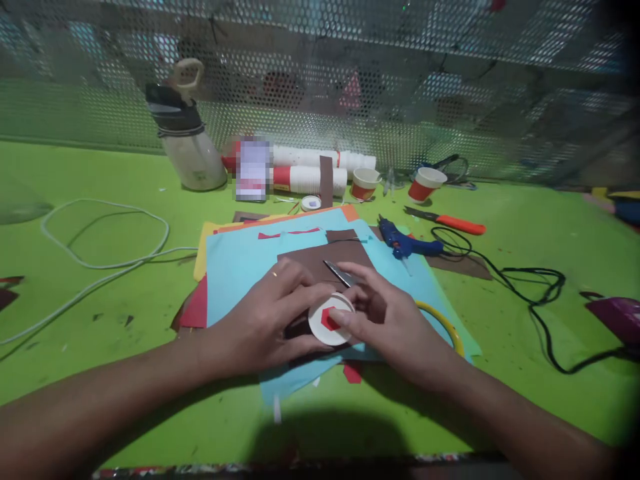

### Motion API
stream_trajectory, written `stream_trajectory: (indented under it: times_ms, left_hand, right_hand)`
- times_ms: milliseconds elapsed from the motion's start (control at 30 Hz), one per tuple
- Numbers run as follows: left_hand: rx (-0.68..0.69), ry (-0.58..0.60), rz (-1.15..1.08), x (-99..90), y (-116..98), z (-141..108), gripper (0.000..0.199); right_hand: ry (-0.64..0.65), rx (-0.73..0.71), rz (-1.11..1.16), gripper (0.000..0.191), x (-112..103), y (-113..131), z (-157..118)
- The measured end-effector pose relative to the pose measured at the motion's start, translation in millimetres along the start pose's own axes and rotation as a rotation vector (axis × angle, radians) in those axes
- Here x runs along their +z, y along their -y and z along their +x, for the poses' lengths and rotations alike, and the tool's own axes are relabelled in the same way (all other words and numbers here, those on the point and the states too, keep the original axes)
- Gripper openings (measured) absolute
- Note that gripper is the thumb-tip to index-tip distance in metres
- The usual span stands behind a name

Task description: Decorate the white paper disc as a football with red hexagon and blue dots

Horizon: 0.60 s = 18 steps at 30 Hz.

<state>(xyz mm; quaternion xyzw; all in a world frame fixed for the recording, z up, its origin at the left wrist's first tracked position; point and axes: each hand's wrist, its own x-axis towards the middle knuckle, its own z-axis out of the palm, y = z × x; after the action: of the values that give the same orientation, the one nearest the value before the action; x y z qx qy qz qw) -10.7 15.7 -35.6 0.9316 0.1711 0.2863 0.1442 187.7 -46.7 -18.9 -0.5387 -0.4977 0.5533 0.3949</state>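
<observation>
Disc (327, 336) just right of centre, over brown paper (305, 261)! Left fingers (313, 297) pinching the rim, right fingers (367, 275) pinching as well, thumb across a red hexagon (326, 320). Scissors (453, 328) crowding in under the right hand (400, 327). Further out: glue gun (400, 241), orange tool (460, 224), two cups (364, 192), flask (195, 153), cup stacks (307, 180) behind a brown strip (326, 187). Green surface (125, 333), scrap-strewn, blue sheets (235, 267) spread over it; perforated screen (300, 87) behind. Scissors' middle hidden: gripped or merely lying there, cannot tell. Purple thing (615, 317) fading into darkness, far right; pixelated patch (254, 170) beside the flask, impossible to make out.
</observation>
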Motion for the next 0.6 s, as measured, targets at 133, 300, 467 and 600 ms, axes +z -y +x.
stream_trajectory:
  times_ms: [133, 300, 467, 600]
  left_hand:
    - [0.044, -0.005, 0.021, 0.3, -5.3, -0.4, 0.042]
    - [0.048, -0.01, -0.007, 3.0, -7.6, -0.6, 0.041]
    - [0.054, 0.006, -0.026, 3.8, -6.9, 0.1, 0.041]
    - [0.056, 0.009, -0.028, 3.8, -5.1, 0.1, 0.039]
  right_hand:
    - [-0.001, 0.016, 0.07, 0.07, 6.1, 0.5, -3.0]
    - [-0.036, -0.019, 0.051, 0.07, 7.9, -1.5, -6.3]
    - [-0.045, -0.021, -0.008, 0.07, 9.0, -4.6, -6.5]
    - [-0.067, -0.009, -0.078, 0.065, 9.1, -4.6, -5.2]
